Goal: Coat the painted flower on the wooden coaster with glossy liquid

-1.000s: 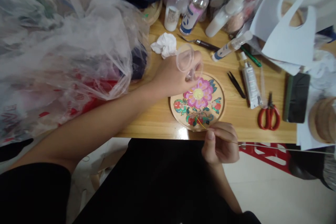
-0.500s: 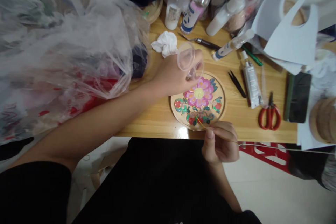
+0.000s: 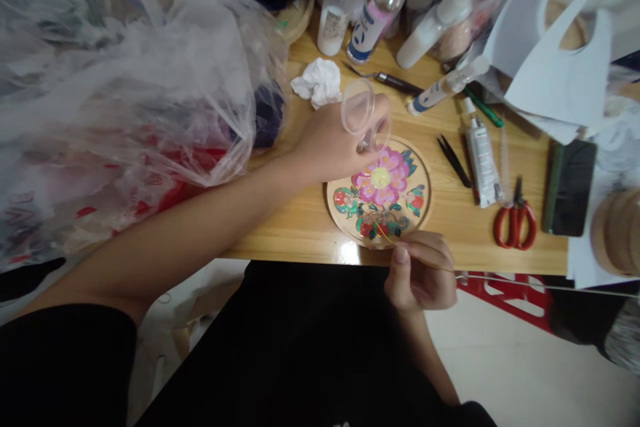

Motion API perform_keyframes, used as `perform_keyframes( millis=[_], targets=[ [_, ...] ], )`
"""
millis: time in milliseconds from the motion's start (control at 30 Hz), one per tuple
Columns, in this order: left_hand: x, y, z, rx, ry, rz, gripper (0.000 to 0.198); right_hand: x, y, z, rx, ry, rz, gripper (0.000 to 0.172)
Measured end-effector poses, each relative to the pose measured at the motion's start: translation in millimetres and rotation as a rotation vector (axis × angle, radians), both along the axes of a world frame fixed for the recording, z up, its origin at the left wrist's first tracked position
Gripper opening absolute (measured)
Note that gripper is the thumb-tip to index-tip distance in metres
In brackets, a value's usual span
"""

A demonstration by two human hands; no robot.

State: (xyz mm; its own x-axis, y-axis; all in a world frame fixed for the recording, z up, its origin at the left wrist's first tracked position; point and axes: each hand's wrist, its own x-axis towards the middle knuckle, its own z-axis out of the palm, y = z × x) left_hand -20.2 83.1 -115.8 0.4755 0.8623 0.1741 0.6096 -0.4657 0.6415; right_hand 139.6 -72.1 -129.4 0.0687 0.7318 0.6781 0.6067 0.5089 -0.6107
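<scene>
A round wooden plaque [image 3: 427, 197] lies at the table's front edge, bearing a raised pink flower [image 3: 393, 173] with a yellow centre, red fruit and green leaves outlined in gold. At its upper left rim, my left hand [image 3: 327, 143] is closed around a small clear plastic cup [image 3: 357, 107], which seems to have an open lid; the fingertips are partly hidden. Below the plaque, my right hand [image 3: 425, 270] pinches a thin gold wire [image 3: 384, 232] between thumb and forefinger. The wire's free end reaches over the red fruit at the bottom of the design.
A crumpled tissue [image 3: 319, 82], craft knife [image 3: 395, 82], tweezers [image 3: 454, 160], metal tube [image 3: 483, 163], red-handled scissors [image 3: 515, 223] and phone [image 3: 570, 187] surround the plaque. Several bottles [image 3: 373, 13] stand behind. A large plastic bag [image 3: 200, 73] fills the left.
The things on the table sit slightly further right in view. Both hands keep the same grip and nearly the same place.
</scene>
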Motion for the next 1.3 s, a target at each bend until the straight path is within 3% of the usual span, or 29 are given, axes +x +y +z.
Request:
perform_keyframes(
  millis=[1300],
  targets=[
    [-0.2, -0.2, 3.2, -0.030, 0.005, 0.000, 0.016, -0.2, 0.1, -0.8, 0.006, 0.014, -0.028, 0.010]
  ],
)
